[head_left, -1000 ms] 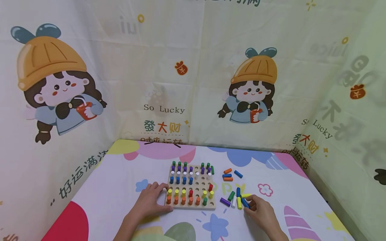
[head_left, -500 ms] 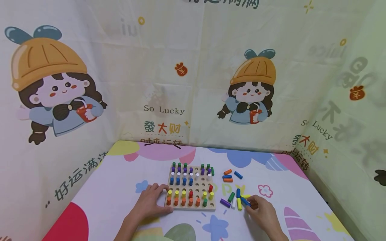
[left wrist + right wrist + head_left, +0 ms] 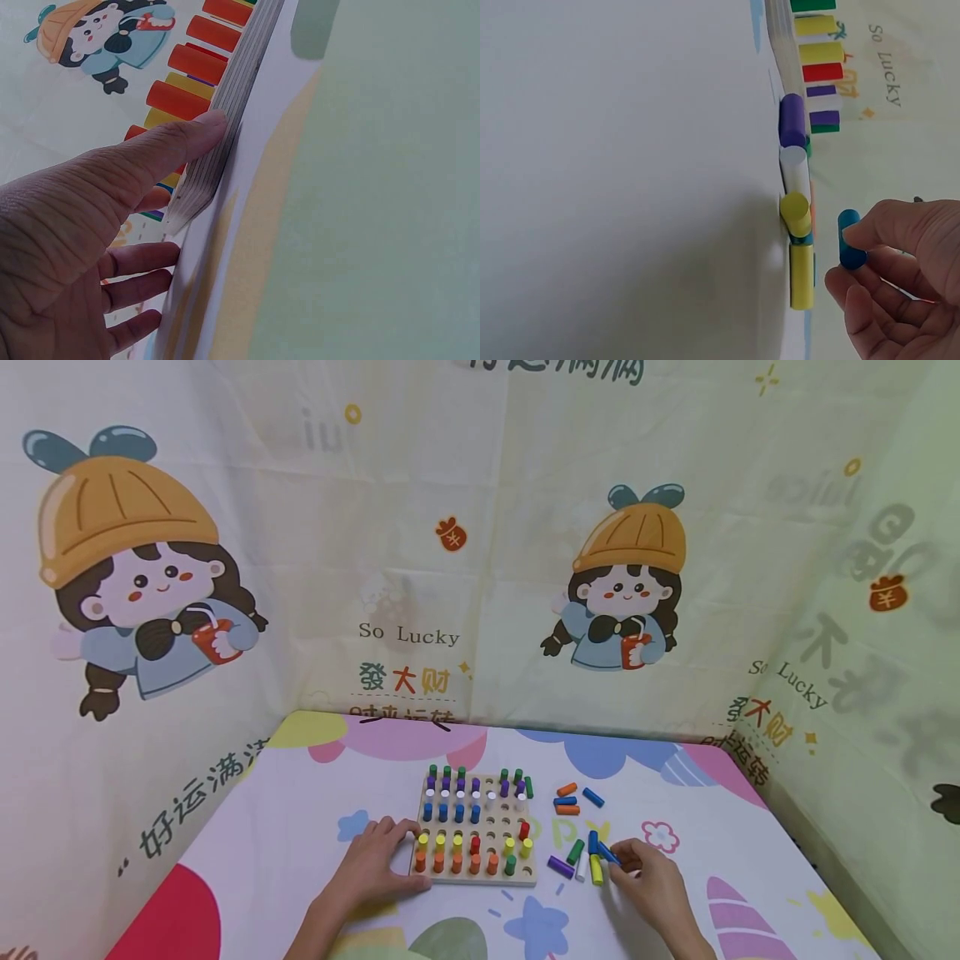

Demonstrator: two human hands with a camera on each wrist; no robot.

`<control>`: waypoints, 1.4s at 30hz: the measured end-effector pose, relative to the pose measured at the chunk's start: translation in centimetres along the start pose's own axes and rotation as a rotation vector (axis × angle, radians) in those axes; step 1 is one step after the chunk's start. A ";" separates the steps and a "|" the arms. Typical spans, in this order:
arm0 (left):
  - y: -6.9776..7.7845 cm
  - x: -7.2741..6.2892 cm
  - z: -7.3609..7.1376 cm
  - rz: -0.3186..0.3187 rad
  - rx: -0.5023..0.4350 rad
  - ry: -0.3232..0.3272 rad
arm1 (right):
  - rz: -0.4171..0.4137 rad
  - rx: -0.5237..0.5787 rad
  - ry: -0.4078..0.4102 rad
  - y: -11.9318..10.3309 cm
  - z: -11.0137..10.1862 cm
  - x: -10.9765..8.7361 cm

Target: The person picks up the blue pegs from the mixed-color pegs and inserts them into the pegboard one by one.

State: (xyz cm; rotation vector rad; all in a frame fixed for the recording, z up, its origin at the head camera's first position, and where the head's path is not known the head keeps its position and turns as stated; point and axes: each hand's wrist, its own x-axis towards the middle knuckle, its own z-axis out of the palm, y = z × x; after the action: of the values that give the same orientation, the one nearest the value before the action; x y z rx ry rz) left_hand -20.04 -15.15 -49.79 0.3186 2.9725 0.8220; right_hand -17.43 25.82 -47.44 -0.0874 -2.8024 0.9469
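My left hand (image 3: 378,860) grips the near left corner of a wooden pegboard (image 3: 510,880), its thumb pressed along the front edge (image 3: 202,176). Upright pegs stand in rows by colour, mostly orange, yellow, blue, white, purple and green, with some holes bare. To the right of the board, my right hand (image 3: 651,881) pinches a blue peg (image 3: 849,220) between thumb and fingers, raised over the loose pegs. Below it lie a yellow peg (image 3: 596,870), a white peg (image 3: 581,865) and another blue peg (image 3: 593,842). A second yellow peg (image 3: 802,277) is hidden in the head view.
Also loose are a purple peg (image 3: 560,867) and a green peg (image 3: 575,852). Farther back lie orange pegs (image 3: 567,810) and two blue pegs (image 3: 593,797). A green peg (image 3: 528,787) is at the board's right edge. Printed cloth (image 3: 495,577) hangs behind the table.
My right hand has lifted the blue peg off the table and shifted it slightly up and away. My left hand and the pegboard have not moved.
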 end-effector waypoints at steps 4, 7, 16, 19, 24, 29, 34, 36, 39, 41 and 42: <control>0.0 0.1 0.0 -0.004 0.002 -0.003 | -0.003 0.019 0.007 -0.4 0.1 0.1; 0.0 0.1 0.1 -0.006 0.007 -0.004 | 0.001 0.028 0.009 -0.7 0.3 0.3; -0.1 0.2 0.2 -0.004 0.002 -0.004 | -0.030 0.076 0.019 -1.6 0.7 0.5; -0.1 0.1 0.2 -0.002 -0.002 -0.003 | -0.036 0.093 0.017 -1.9 0.8 0.5; 0.0 0.1 0.2 0.002 -0.003 -0.003 | -0.047 0.096 0.024 -2.7 1.1 0.6; -0.1 0.0 0.2 0.005 -0.002 0.000 | -0.087 0.122 0.038 -3.5 1.5 0.7; -0.1 0.0 0.2 -0.003 -0.005 -0.001 | -0.091 0.126 0.023 -4.4 2.0 1.0; 0.0 0.0 0.2 -0.007 -0.009 -0.003 | -0.084 0.122 0.014 -4.9 2.2 1.1; 0.0 0.0 0.1 -0.010 -0.011 -0.006 | -0.093 0.142 0.006 -5.4 2.4 1.3; 0.1 0.0 0.1 -0.011 -0.011 -0.007 | -0.102 0.162 0.000 -5.7 2.6 1.3; 0.1 0.0 0.1 -0.011 -0.011 -0.007 | -0.109 0.172 -0.001 -5.9 2.6 1.3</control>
State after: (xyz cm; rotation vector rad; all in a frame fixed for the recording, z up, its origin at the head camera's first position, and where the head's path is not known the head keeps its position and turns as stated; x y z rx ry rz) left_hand -20.01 -15.05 -49.81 0.3040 2.9592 0.8346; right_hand -19.18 19.73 -45.74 0.0888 -2.6818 1.1546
